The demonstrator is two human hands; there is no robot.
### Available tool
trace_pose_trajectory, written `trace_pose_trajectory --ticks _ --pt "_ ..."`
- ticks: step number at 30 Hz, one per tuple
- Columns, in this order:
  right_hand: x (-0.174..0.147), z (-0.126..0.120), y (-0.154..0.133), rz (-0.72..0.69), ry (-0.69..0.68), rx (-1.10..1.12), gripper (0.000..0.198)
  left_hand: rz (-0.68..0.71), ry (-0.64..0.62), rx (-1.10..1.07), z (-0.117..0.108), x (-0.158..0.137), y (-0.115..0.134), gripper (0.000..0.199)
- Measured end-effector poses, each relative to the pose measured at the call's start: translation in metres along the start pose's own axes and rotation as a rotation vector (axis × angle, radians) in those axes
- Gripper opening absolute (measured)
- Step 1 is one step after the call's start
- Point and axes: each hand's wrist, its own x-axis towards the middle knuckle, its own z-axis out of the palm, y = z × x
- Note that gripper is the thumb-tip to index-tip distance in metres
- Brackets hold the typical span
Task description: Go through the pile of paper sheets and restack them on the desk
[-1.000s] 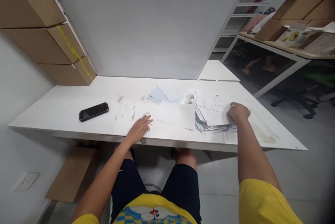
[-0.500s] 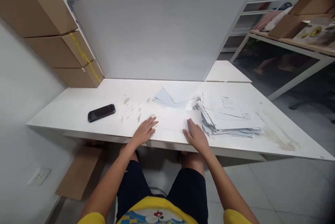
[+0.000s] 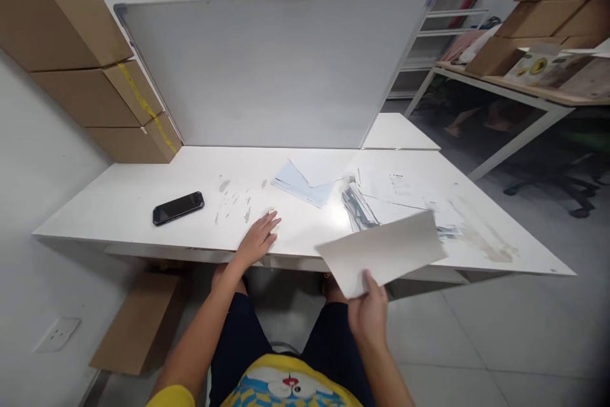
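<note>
My right hand [image 3: 369, 315] pinches a blank, off-white sheet of paper [image 3: 381, 251] by its lower edge, thumb on top. The sheet is tilted above the front edge of the desk and partly covers a pile of papers [image 3: 359, 207]. On the desk's front part lies my left hand [image 3: 258, 239], fingers stretched out over a small off-white piece [image 3: 272, 211]; most of that piece is hidden, and I cannot tell its kind. Beyond the hands, a light-blue printed sheet [image 3: 302, 186] lies flat.
A black phone [image 3: 178, 207] lies on the left of the white desk [image 3: 138, 185]. A whiteboard [image 3: 276, 70] stands along the back, beside stacked cardboard boxes [image 3: 128, 140]. Grey smudges mark the desktop. Another table [image 3: 505, 86] with boxes stands at right.
My right hand has lifted the sheet off the desk and drawn it toward me and slightly right. My left hand keeps its place on the desk. The view has shifted slightly.
</note>
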Motion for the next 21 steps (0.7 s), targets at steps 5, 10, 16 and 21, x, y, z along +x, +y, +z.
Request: trace_pose_trajectory --ticks 5,10,16,21 --pt "-0.034 0.032 0.004 0.285 -0.249 0.093 0.034 0.024 0.023 0.065 0.01 0.0 -0.009 0.054" --pt "-0.042 0.044 0.028 0.401 -0.4 -0.009 0.04 0.037 0.008 0.029 0.01 0.0 -0.014 0.057" --pt "-0.049 0.043 0.051 0.432 -0.581 -0.148 0.038 0.033 0.016 -0.128 0.0 -0.002 -0.021 0.054" --pt "-0.059 0.033 0.056 0.412 -0.579 -0.188 0.036 -0.074 0.048 -0.216 -0.01 -0.003 -0.024 0.049"
